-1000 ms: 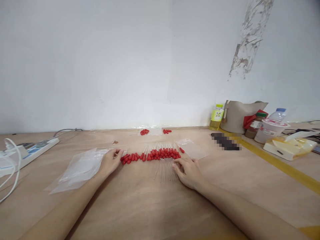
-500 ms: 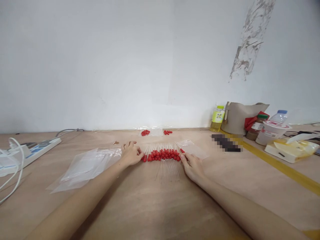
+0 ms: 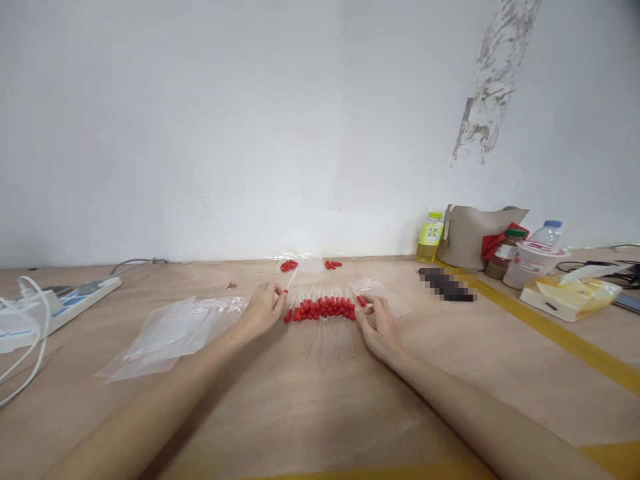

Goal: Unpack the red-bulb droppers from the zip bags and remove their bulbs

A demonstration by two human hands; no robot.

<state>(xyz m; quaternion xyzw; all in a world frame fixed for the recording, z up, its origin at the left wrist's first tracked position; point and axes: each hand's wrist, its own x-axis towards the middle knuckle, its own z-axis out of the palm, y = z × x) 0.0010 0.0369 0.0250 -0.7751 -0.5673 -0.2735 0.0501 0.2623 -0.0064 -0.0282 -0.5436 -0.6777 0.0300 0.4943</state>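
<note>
My left hand [image 3: 261,310] is closed in a pinch around a dropper with a red bulb [image 3: 285,291]. Its thin clear tube points up and away from me, toward the wall. A row of similar droppers with red bulbs [image 3: 325,308] lies in front of me, their tubes fanning out both away from and toward me. One separate dropper [image 3: 288,316] rests at the left end, just below my left fingertips. At the right end, my right hand [image 3: 379,325] has thumb and index finger apart, beside the red bulb of another dropper [image 3: 361,301]; the index fingertip is at the bulb.
Clear plastic bags [image 3: 170,333] lie left, another bag [image 3: 383,293] right. Small red bulbs [image 3: 289,266] sit near the wall. A power strip [image 3: 85,303] with white cables stands far left. At right are a tea bottle [image 3: 429,238], a grey bag [image 3: 475,233], jars and a tissue pack [image 3: 570,293].
My left hand has closed on a dropper and turned its tube away from me. The thumb and index finger of my right hand have spread apart. The view has shifted slightly.
</note>
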